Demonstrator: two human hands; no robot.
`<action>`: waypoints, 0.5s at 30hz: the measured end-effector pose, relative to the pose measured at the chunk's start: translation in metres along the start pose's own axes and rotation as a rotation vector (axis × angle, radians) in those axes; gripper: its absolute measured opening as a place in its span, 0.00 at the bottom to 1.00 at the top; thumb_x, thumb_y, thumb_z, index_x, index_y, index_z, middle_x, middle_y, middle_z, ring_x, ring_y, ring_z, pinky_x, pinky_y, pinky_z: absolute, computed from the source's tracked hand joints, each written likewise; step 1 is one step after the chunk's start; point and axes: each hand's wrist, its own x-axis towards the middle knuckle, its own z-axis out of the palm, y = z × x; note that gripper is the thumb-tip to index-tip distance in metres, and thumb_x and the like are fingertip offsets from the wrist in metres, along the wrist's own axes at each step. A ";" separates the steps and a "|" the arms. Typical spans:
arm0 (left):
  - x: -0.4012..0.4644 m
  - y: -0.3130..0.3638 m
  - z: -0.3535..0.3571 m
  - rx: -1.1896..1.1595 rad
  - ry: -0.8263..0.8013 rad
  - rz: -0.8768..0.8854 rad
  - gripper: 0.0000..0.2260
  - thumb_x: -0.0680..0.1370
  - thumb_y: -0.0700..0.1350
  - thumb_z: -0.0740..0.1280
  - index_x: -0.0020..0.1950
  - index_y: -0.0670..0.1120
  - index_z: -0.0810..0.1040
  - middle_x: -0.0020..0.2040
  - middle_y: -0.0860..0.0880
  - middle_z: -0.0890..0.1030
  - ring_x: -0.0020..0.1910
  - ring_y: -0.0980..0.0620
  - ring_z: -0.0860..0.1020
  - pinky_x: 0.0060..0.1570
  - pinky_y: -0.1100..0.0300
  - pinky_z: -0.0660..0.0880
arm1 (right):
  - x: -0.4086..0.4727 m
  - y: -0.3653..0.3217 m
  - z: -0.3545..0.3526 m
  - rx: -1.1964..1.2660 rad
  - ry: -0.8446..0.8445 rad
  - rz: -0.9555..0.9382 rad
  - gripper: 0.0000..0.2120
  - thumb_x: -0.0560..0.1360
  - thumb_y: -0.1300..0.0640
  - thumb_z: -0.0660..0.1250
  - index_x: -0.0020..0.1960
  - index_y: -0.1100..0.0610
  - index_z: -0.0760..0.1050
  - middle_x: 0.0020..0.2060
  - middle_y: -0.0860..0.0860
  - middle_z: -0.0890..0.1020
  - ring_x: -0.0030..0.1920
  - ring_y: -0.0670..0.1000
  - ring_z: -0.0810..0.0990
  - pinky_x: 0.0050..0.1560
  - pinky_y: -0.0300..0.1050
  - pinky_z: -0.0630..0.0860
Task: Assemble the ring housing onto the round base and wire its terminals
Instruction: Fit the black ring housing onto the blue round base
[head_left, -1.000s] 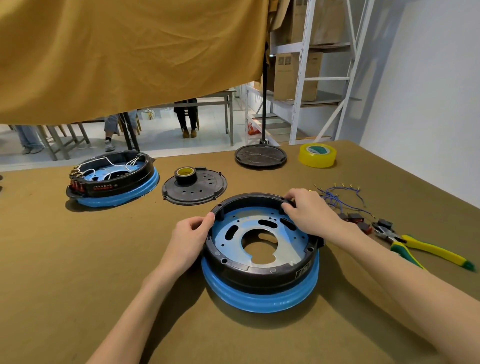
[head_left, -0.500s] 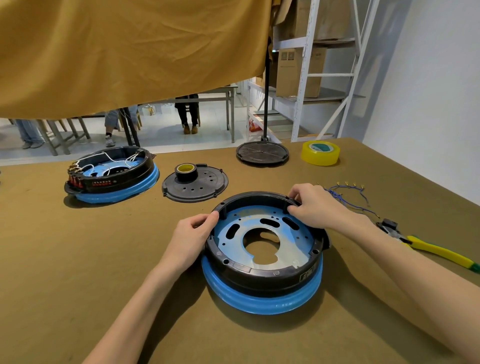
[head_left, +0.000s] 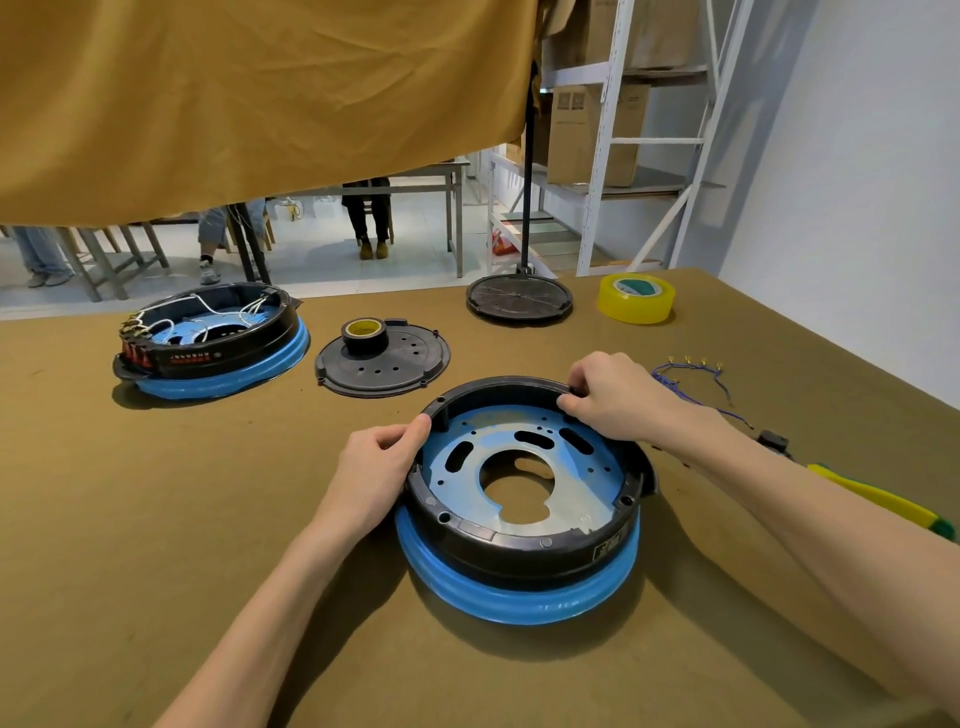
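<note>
Mustard cloth overhead, white shelving, pale wall, brown tabletop.

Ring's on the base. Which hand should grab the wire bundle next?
Right, probably. The blue wire bundle lies just beyond the right hand; the left hand grips the black ring housing's opposite rim and could steady it.
</note>
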 end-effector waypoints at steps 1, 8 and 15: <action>0.000 0.000 0.000 0.005 0.003 0.000 0.15 0.83 0.58 0.62 0.49 0.53 0.86 0.41 0.56 0.87 0.40 0.61 0.84 0.41 0.63 0.77 | -0.001 0.000 0.002 -0.005 0.014 -0.007 0.11 0.81 0.48 0.67 0.50 0.56 0.81 0.42 0.53 0.82 0.42 0.54 0.81 0.39 0.48 0.79; 0.000 0.000 -0.001 0.030 -0.006 0.010 0.16 0.83 0.59 0.62 0.49 0.53 0.86 0.42 0.56 0.87 0.42 0.59 0.84 0.44 0.60 0.80 | -0.005 0.005 0.006 0.008 0.055 -0.061 0.10 0.82 0.49 0.67 0.52 0.54 0.82 0.41 0.51 0.83 0.41 0.52 0.81 0.36 0.45 0.74; 0.000 0.003 -0.001 0.050 0.002 -0.048 0.16 0.82 0.61 0.62 0.53 0.53 0.84 0.43 0.53 0.87 0.47 0.54 0.84 0.46 0.60 0.78 | -0.012 -0.001 0.011 -0.023 0.067 -0.052 0.10 0.84 0.49 0.62 0.57 0.54 0.76 0.44 0.54 0.82 0.42 0.56 0.80 0.44 0.55 0.81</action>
